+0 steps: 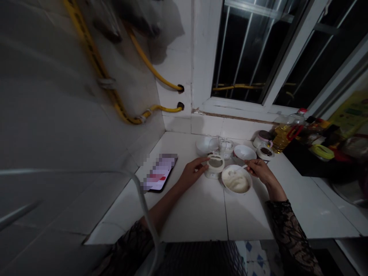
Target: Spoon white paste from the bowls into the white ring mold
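Observation:
My left hand (194,170) grips the left side of a small white jar (214,174) with a greyish round top, its fingers at the rim. My right hand (260,170) is closed around the handle of a white spoon (240,168). The spoon's head dips into a bowl (250,188) of thick, pale, creamy mixture (237,181). That bowl stands just right of the jar. Behind them are a white bowl (244,152), a clear glass bowl (203,145) and another small white container (226,147).
A lit phone (161,174) lies on the white tiled counter (198,214) at the left. Lidded jars (263,138), an oil bottle (281,136) and a black box (301,159) stand to the right. Yellow pipes (115,99) run along the left wall, and a cable (142,197) hangs close by.

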### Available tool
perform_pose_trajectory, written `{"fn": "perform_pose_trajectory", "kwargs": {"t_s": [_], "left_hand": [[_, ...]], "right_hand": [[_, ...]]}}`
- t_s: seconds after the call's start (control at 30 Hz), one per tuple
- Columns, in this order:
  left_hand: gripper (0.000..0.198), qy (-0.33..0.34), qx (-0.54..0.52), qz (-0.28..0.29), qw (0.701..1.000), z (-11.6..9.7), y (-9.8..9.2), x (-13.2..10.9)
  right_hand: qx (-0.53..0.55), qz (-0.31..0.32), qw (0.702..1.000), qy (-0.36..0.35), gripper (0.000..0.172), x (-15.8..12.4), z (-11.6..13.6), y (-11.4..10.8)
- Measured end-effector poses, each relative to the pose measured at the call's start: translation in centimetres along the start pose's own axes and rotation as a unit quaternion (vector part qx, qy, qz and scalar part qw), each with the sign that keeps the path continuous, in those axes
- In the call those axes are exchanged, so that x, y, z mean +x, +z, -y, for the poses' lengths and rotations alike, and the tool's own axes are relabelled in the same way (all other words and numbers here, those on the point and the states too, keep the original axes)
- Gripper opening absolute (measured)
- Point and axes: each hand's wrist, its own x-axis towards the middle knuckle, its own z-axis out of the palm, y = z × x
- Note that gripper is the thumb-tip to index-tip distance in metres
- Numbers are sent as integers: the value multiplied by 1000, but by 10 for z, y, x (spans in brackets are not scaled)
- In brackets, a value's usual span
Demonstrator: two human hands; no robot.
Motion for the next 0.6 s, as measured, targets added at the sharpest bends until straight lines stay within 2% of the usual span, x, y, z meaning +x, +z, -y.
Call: {"fn": "perform_pose_trajectory", "kwargs": {"t_s": [0.4,0.6], "left_hand": [[35,-4,3,5,1000,-4,-1,0],[35,-5,0,5,1000,-3,-1,0]], "right_hand": [[26,-36,999,-14,49,7,-7,0],[34,-102,993,-48,51,12,9,18]]}}
